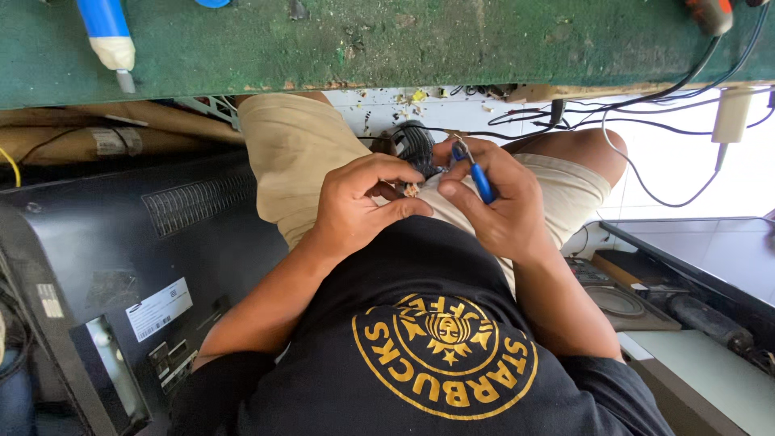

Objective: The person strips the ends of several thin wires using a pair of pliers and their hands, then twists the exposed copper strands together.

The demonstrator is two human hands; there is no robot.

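Two hands work on a small black part held over the lap.

At the frame's centre, the left hand [363,198] pinches the black ribbed part [414,147], its grip closed on it. The right hand [496,202] is clamped on a blue-handled tool [479,179] whose tip meets the part. Black cables [646,103] trail to the upper right, under the green worktop [387,40]; a black television back [121,266] fills the lower left.
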